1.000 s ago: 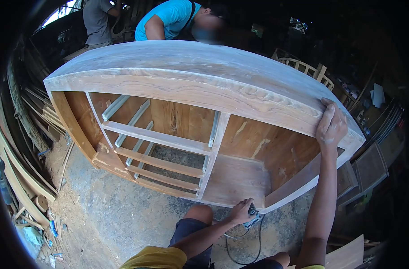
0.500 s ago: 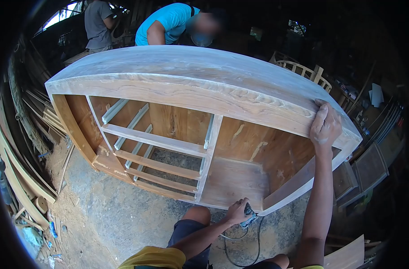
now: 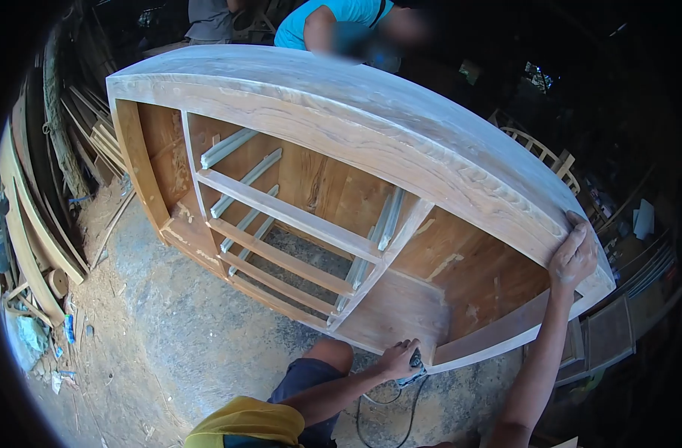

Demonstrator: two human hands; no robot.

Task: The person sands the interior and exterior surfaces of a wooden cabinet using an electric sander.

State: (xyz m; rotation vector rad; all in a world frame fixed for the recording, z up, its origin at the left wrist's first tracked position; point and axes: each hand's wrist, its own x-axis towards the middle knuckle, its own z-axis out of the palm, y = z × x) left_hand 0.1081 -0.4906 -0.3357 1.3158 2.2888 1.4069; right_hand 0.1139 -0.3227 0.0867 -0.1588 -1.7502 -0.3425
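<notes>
A large wooden cabinet [image 3: 304, 112], pale with dust, has a curved front rail, open compartments and white drawer runners. My left hand [image 3: 401, 360] grips a small corded power sander [image 3: 416, 373] at the lower edge of the cabinet, near its lower right corner. The underside of the sander is hidden. At the upper right end of the cabinet, my right hand [image 3: 572, 257] is curled over the edge of the curved top rail.
Long wooden pieces [image 3: 27, 216] lean at the left. A cable [image 3: 412, 418] loops on the concrete floor [image 3: 177, 313]. Behind the cabinet, a person in a blue shirt [image 3: 341, 15] bends forward, and another in grey [image 3: 209, 19] stands farther back. Panels [image 3: 610, 332] lean at the right.
The view has turned, so the cabinet looks more slanted, its right end lower. Both hands keep their grips on the sander and the cabinet edge.
</notes>
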